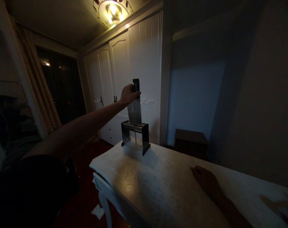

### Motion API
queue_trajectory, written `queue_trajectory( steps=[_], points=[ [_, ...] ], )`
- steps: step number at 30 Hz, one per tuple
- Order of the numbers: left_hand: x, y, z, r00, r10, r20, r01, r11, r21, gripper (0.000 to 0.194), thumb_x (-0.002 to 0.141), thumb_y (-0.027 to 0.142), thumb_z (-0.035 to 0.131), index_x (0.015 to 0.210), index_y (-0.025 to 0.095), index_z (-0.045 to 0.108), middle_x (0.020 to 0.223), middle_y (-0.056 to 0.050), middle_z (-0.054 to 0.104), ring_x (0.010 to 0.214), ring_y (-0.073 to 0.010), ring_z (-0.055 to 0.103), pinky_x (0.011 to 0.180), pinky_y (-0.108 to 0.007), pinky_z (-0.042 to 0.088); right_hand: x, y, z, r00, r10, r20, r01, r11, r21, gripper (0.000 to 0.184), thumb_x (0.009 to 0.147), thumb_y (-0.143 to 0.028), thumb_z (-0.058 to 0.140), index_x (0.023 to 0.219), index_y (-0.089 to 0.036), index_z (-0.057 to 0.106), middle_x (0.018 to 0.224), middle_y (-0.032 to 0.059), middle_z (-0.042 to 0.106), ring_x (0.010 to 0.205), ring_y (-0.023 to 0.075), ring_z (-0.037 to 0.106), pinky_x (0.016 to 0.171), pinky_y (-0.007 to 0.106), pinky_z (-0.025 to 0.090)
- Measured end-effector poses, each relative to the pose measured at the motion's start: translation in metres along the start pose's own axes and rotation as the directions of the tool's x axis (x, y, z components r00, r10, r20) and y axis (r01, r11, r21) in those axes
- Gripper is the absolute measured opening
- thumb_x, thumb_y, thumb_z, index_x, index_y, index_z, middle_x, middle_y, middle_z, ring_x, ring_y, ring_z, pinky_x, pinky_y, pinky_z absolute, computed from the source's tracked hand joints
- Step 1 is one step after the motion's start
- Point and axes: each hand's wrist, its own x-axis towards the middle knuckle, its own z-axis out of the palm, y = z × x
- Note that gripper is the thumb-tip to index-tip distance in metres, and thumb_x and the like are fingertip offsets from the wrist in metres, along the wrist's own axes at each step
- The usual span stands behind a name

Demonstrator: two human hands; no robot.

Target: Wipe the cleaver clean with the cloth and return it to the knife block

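My left hand point(128, 94) is stretched out and closed around the dark handle of a broad cleaver point(135, 109). The blade hangs straight down, its lower edge inside the slot of a dark knife stand point(146, 133) at the far end of a pale table point(163, 186). My right hand point(204, 179) lies flat on the tabletop near the right, fingers stretched out, holding nothing.
White wardrobe doors point(120, 72) stand behind the table. A dark low cabinet point(190, 139) sits by the wall at the right. A lit ceiling lamp point(112, 11) hangs above. Curtains and a dark window are at the left. A white scrap point(97, 211) lies on the red floor.
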Motion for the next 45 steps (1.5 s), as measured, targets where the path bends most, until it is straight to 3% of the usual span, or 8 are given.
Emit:
queue_trajectory(
  steps=[8, 14, 18, 24, 29, 35, 42, 45],
  points=[
    [-0.033, 0.012, 0.027, 0.996, -0.055, 0.071, 0.058, 0.997, -0.05, 0.024, 0.063, 0.019, 0.078, 0.077, 0.014, 0.058, 0.075, -0.004, 0.063, 0.085, -0.0198, 0.062, 0.072, -0.03, 0.053, 0.001, 0.005, 0.003, 1.0, -0.008, -0.023, 0.008, 1.0, 0.009, 0.044, 0.088, -0.053, 0.034, 0.065, -0.023, 0.056, 0.073, 0.0057, 0.069, 0.07, 0.0217, 0.064, 0.065, 0.031, 0.038],
    [-0.067, 0.02, 0.061, 0.975, -0.151, 0.164, 0.185, 0.958, -0.218, 0.025, 0.066, 0.018, 0.077, 0.073, 0.015, 0.053, 0.071, -0.002, 0.059, 0.072, -0.0162, 0.062, 0.067, -0.033, 0.054, 0.0, 0.001, 0.001, 1.0, 0.002, -0.017, -0.002, 1.0, -0.009, 0.043, 0.089, -0.052, 0.033, 0.067, -0.022, 0.055, 0.073, 0.0054, 0.068, 0.07, 0.0205, 0.062, 0.064, 0.03, 0.037],
    [-0.093, 0.022, 0.083, 0.965, -0.142, 0.219, 0.213, 0.914, -0.345, 0.026, 0.063, 0.018, 0.078, 0.073, 0.015, 0.053, 0.069, 0.0, 0.059, 0.067, -0.0135, 0.06, 0.066, -0.031, 0.053, -0.001, -0.001, -0.001, 0.999, -0.003, -0.033, 0.002, 1.0, -0.017, 0.043, 0.09, -0.051, 0.034, 0.066, -0.022, 0.054, 0.071, 0.0052, 0.067, 0.069, 0.0194, 0.06, 0.063, 0.029, 0.035],
    [-0.13, 0.021, 0.111, 0.942, -0.206, 0.263, 0.317, 0.801, -0.509, 0.03, 0.059, 0.024, 0.081, 0.075, 0.016, 0.058, 0.07, 0.0, 0.062, 0.068, -0.0155, 0.063, 0.066, -0.031, 0.053, -0.002, -0.001, 0.0, 0.996, -0.006, -0.094, 0.007, 1.0, 0.017, 0.042, 0.088, -0.05, 0.038, 0.06, -0.022, 0.051, 0.065, 0.0044, 0.063, 0.063, 0.0178, 0.056, 0.06, 0.029, 0.032],
    [-0.157, 0.02, 0.125, 0.937, -0.313, 0.153, 0.33, 0.656, -0.679, 0.036, 0.053, 0.03, 0.084, 0.078, 0.015, 0.063, 0.077, -0.002, 0.067, 0.069, -0.0154, 0.064, 0.068, -0.032, 0.055, -0.001, 0.0, 0.001, 0.992, -0.012, -0.128, 0.019, 0.999, 0.051, 0.041, 0.086, -0.051, 0.04, 0.059, -0.022, 0.05, 0.062, 0.0038, 0.061, 0.061, 0.0174, 0.054, 0.06, 0.029, 0.03],
    [-0.19, 0.013, 0.137, 0.84, -0.534, 0.095, 0.375, 0.445, -0.813, 0.03, 0.056, 0.025, 0.08, 0.076, 0.015, 0.059, 0.075, -0.002, 0.068, 0.074, -0.0175, 0.068, 0.069, -0.03, 0.054, 0.006, 0.01, 0.003, 0.983, -0.024, -0.181, 0.046, 0.992, 0.12, 0.046, 0.082, -0.057, 0.044, 0.053, -0.022, 0.048, 0.055, 0.0024, 0.055, 0.055, 0.0159, 0.048, 0.056, 0.029, 0.029],
    [-0.227, -0.01, 0.144, 0.714, -0.669, 0.207, 0.384, 0.126, -0.915, 0.024, 0.057, 0.012, 0.076, 0.073, 0.014, 0.057, 0.073, 0.0, 0.068, 0.075, -0.0164, 0.07, 0.071, -0.027, 0.055, 0.004, 0.013, 0.001, 0.98, 0.032, -0.198, 0.008, 0.98, 0.197, 0.052, 0.082, -0.065, 0.044, 0.054, -0.022, 0.052, 0.056, 0.0027, 0.059, 0.055, 0.016, 0.052, 0.054, 0.027, 0.034],
    [-0.237, -0.024, 0.144, 0.615, -0.734, 0.289, 0.411, -0.015, -0.912, 0.015, 0.064, 0.006, 0.067, 0.068, 0.015, 0.056, 0.068, 0.001, 0.067, 0.073, -0.0154, 0.07, 0.073, -0.028, 0.056, 0.001, 0.01, -0.004, 0.968, 0.09, -0.235, -0.024, 0.962, 0.271, 0.053, 0.083, -0.066, 0.044, 0.058, -0.021, 0.057, 0.055, 0.0013, 0.057, 0.053, 0.0154, 0.051, 0.054, 0.027, 0.035]
  ],
)
